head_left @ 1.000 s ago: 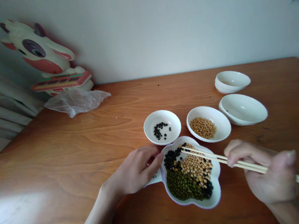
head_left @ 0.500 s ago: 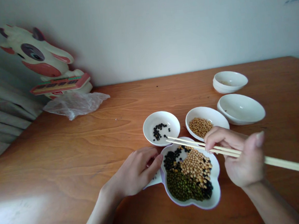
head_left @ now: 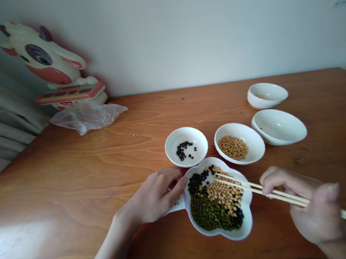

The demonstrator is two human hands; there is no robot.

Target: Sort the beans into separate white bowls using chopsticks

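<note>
A flower-shaped white dish (head_left: 248,223) near the table's front edge holds mixed black, yellow and green beans. My left hand (head_left: 157,194) rests on the table with curled fingers touching the dish's left rim. My right hand (head_left: 310,204) grips a pair of wooden chopsticks (head_left: 255,187), whose tips lie over the yellow beans in the dish. Behind the dish stand a small white bowl with a few black beans (head_left: 186,145) and a white bowl of yellow beans (head_left: 240,142).
Two more white bowls, one wide (head_left: 279,126) and one smaller (head_left: 267,94), stand at the back right. A crumpled clear plastic bag (head_left: 88,115) and a cartoon cow figure (head_left: 51,67) sit at the back left against the wall. The wooden table (head_left: 74,173) fills the view.
My right hand drew back to the right and toward me, bringing the chopstick tips from over the black-bean bowl's rim to the mixed dish. My left hand stayed put.
</note>
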